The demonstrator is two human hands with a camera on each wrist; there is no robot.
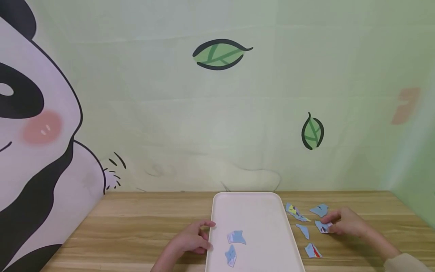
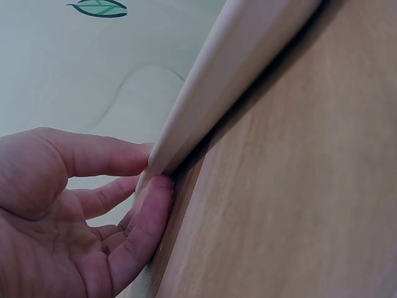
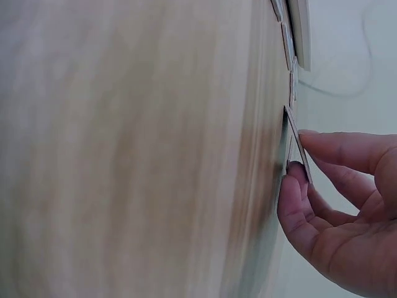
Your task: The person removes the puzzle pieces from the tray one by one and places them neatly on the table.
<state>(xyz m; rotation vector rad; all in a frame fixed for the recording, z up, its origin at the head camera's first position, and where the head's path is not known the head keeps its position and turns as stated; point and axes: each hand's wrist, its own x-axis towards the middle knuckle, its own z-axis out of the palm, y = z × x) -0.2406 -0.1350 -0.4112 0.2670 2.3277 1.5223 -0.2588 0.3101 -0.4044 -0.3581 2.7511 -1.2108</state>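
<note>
My right hand (image 1: pixel 346 223) pinches a light-blue puzzle piece (image 1: pixel 323 226) with a white and dark print, right of the tray. In the right wrist view, this thin piece (image 3: pixel 298 146) is tilted, one edge raised off the table between thumb and fingers. My left hand (image 1: pixel 192 238) holds the left side of the white tray (image 1: pixel 255 226); thumb and fingertips touch its rim (image 2: pixel 198 93) in the left wrist view. Two blue-and-white puzzle pieces lie on the tray, an upper one (image 1: pixel 237 237) and a lower one (image 1: pixel 230 256).
Right of the tray lie a long yellow-and-blue piece (image 1: pixel 296 212), a blue piece (image 1: pixel 319 210), a narrow blue piece (image 1: pixel 303 231) and a piece with red (image 1: pixel 313 251). The wooden table (image 1: pixel 136 223) meets a green wall (image 1: pixel 163 124) printed with leaves and a panda.
</note>
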